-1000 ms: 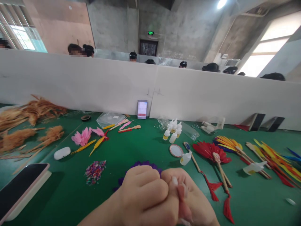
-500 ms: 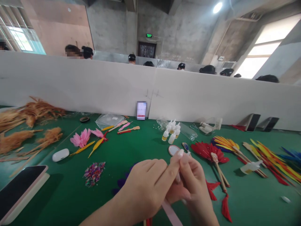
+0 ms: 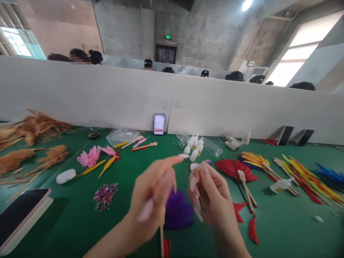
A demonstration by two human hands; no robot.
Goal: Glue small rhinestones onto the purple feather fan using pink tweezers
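My left hand (image 3: pixel 154 202) is over the middle of the green table, partly smeared by motion. Its index finger points out to the right, the other fingers are bent, and I see nothing held in it. My right hand (image 3: pixel 212 190) is a short way to its right, thumb and index finger pressed together at the tips, the other fingers curled. Whatever is in that pinch, if anything, is too small to make out. Below and between the hands lies a purple feather fan (image 3: pixel 178 211) with a wooden handle (image 3: pixel 162 240), partly hidden by my left hand. A red tassel (image 3: pixel 167 248) is beside the handle.
Small glue bottles (image 3: pixel 194 147) stand behind my hands. To the right lie a red feather fan (image 3: pixel 236 170) and a tipped glue bottle (image 3: pixel 281 185). On the left are colourful sequins (image 3: pixel 105 196), pink feathers (image 3: pixel 90 156), a white case (image 3: pixel 66 176) and a phone (image 3: pixel 23 215). A white partition (image 3: pixel 120 96) runs behind.
My hands, together before, have come apart, the left moving left with its index finger stretched out. A pale strip below them is no longer seen. The purple fan shows more.
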